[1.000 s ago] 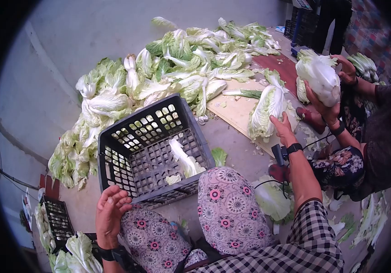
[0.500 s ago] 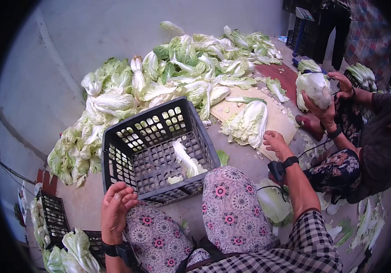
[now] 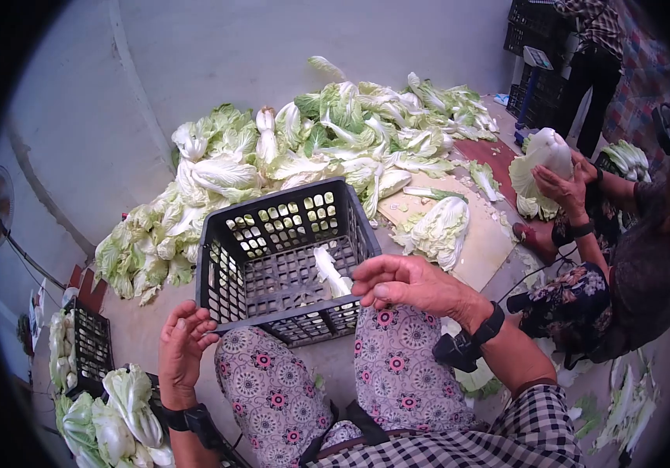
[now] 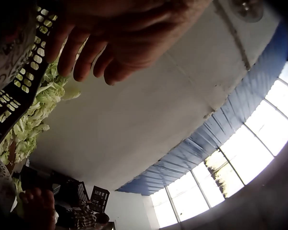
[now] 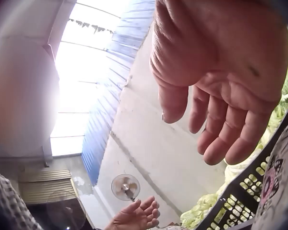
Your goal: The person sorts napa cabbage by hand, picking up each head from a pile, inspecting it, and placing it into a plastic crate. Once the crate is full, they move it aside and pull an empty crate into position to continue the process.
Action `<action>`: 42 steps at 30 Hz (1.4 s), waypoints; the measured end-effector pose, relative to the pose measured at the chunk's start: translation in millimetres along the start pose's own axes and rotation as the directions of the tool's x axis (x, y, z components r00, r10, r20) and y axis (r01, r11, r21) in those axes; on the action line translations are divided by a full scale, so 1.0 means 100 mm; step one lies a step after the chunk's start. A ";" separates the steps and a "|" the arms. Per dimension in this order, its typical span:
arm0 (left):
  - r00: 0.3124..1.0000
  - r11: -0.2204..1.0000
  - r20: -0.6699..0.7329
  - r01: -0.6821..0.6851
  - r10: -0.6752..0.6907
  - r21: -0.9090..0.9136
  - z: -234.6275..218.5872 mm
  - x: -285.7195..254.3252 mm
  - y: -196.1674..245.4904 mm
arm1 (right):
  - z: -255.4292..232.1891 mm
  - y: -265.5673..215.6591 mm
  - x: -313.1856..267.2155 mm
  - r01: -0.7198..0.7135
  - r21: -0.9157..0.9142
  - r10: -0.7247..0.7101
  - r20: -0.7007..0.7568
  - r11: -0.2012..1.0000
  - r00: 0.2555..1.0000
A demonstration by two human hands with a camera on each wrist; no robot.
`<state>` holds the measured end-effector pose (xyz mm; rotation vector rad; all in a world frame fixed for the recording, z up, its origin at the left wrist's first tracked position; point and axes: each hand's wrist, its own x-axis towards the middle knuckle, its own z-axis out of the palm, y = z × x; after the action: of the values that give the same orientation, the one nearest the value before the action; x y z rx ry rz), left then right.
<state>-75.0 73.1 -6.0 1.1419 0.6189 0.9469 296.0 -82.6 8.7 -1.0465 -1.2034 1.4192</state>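
Observation:
A black plastic crate stands before the knees in the head view, with a pale cabbage leaf inside. The left hand hovers by the crate's near left corner, fingers loosely bent and holding nothing; the left wrist view shows its fingers relaxed. Above the crate's near right corner is the right hand, palm turned inward, empty. Its relaxed fingers hang apart in the right wrist view. A trimmed cabbage lies on a tan board beyond the right hand.
A long heap of cabbages lies along the wall. At right, a seated person holds a cabbage. Another person stands behind near a scale. More cabbages and a crate are at lower left; loose leaves lie at lower right.
The right hand let go of the cabbage, now lying on the board, and moved left to the crate's near right corner. The left hand stays near the crate. The view has shifted.

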 end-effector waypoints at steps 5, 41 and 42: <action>0.981 0.989 -0.171 -0.072 0.094 0.127 -0.37 -0.50 0.39 | 0.44 -0.10 0.03 -0.005 -0.085 0.016 0.132 0.996 0.991; 0.875 0.849 -0.387 0.422 -0.290 0.318 -1.52 1.13 -1.20 | -0.91 1.24 0.95 -0.504 -0.179 0.448 -0.278 0.845 0.850; 0.879 0.863 -0.375 0.413 -0.295 0.290 -1.51 1.09 -1.17 | -0.90 1.23 0.97 -0.514 -0.185 0.457 -0.278 0.838 0.845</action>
<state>-109.2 226.3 -160.3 1.1455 1.2715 0.7093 351.3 21.3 -128.0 -1.7451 -1.0054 1.4951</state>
